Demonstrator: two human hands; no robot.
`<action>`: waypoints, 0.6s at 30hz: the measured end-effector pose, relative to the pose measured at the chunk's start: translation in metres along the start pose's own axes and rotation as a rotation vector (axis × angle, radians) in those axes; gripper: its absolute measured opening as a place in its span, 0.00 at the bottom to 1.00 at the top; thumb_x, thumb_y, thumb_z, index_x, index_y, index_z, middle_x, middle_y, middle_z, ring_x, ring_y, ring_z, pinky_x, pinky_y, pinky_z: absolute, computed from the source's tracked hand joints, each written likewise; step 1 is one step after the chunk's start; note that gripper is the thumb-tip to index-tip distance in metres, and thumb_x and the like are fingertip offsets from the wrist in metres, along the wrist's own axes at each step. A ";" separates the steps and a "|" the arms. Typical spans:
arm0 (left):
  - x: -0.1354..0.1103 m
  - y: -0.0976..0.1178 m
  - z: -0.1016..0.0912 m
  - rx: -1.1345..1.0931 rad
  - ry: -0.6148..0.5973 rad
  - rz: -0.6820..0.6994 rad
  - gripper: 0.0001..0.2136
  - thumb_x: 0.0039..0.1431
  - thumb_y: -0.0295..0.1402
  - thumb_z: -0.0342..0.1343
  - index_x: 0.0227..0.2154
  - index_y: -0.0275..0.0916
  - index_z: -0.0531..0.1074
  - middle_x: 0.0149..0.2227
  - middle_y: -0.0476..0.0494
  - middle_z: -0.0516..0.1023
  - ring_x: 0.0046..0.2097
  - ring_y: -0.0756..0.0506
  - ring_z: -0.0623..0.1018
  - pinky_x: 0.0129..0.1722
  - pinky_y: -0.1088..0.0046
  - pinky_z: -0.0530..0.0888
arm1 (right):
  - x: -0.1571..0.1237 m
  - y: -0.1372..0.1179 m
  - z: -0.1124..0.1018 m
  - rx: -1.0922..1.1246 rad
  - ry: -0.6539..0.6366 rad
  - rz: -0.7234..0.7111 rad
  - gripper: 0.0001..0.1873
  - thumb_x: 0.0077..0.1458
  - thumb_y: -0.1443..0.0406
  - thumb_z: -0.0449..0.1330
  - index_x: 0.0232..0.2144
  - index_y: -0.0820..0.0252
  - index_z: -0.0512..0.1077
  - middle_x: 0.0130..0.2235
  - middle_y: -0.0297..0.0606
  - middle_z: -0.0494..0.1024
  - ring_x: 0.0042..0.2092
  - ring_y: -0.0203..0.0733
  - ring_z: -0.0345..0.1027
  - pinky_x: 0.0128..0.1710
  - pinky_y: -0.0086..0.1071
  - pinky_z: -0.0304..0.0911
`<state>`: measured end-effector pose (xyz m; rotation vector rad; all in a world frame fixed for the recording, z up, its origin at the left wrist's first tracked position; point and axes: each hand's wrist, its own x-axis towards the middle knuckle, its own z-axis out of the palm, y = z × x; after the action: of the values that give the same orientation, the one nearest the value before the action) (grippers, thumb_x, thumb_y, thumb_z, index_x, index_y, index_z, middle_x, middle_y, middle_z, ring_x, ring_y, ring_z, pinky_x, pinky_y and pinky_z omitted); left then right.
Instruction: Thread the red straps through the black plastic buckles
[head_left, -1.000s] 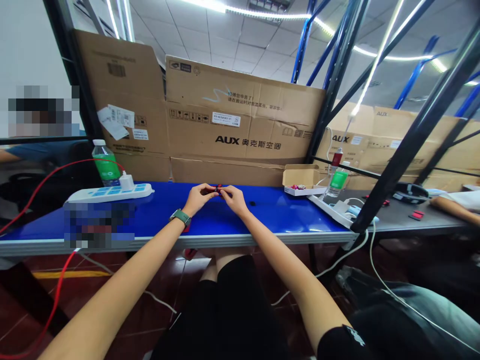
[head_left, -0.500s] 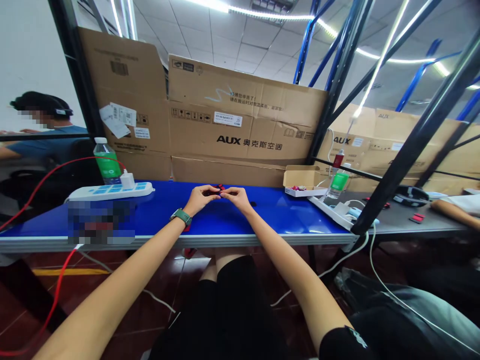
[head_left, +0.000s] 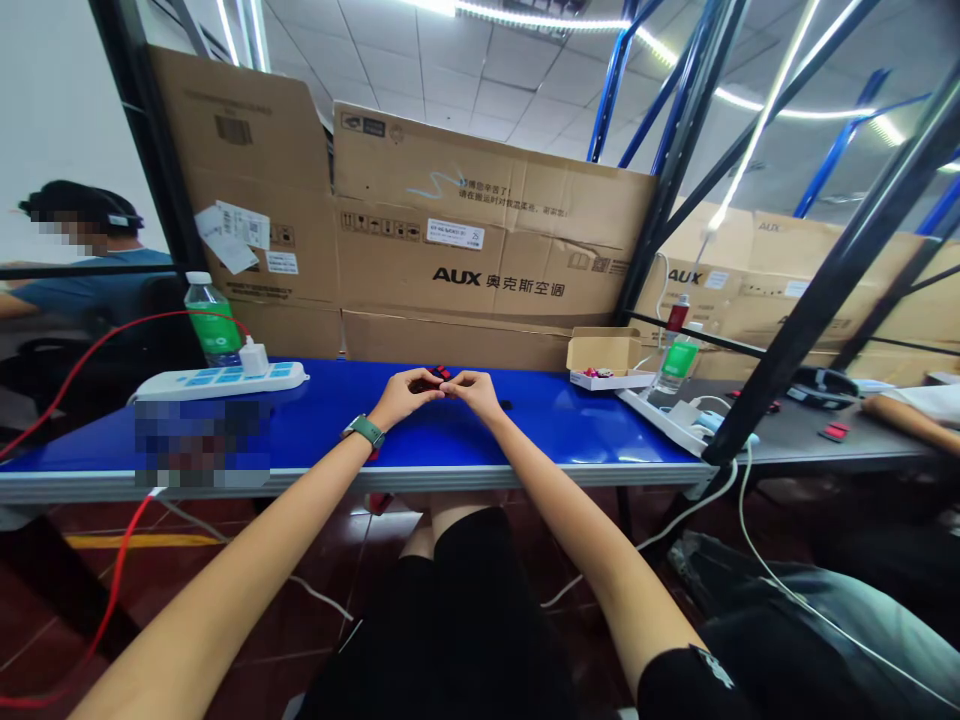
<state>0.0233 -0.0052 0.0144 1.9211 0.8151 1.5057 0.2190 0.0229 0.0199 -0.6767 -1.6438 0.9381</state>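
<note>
Part status?

Small red-black part (head_left: 439, 373) is being pinched over the bench (head_left: 577, 430) by left hand (head_left: 405, 393) and right hand (head_left: 472, 392), fingertips pressed together, detail hidden.

Count?

One part is being handled by two hands; two green-labelled bottles (head_left: 211, 320) (head_left: 677, 362) and one open carton (head_left: 609, 358) are being left untouched.
</note>
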 end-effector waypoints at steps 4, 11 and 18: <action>0.001 0.004 -0.003 -0.053 -0.037 -0.022 0.26 0.62 0.54 0.55 0.41 0.34 0.82 0.42 0.35 0.84 0.45 0.38 0.83 0.50 0.58 0.78 | 0.001 0.001 0.000 0.117 0.050 0.060 0.22 0.37 0.51 0.74 0.26 0.60 0.75 0.27 0.35 0.78 0.30 0.38 0.71 0.35 0.32 0.69; 0.000 -0.001 -0.003 0.149 -0.012 0.020 0.19 0.56 0.47 0.63 0.41 0.36 0.83 0.43 0.36 0.85 0.46 0.36 0.83 0.51 0.57 0.77 | -0.002 -0.003 -0.003 0.223 0.020 0.155 0.24 0.34 0.51 0.76 0.28 0.60 0.74 0.30 0.34 0.78 0.32 0.38 0.72 0.37 0.35 0.72; -0.003 0.004 -0.001 0.401 0.085 0.187 0.10 0.57 0.40 0.64 0.35 0.40 0.84 0.37 0.42 0.85 0.39 0.40 0.84 0.43 0.64 0.79 | -0.003 0.000 -0.001 0.212 0.030 0.160 0.27 0.32 0.50 0.77 0.21 0.60 0.67 0.26 0.32 0.76 0.31 0.37 0.71 0.36 0.35 0.72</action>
<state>0.0220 -0.0098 0.0161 2.2879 1.0660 1.6387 0.2209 0.0211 0.0186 -0.6798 -1.4545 1.1932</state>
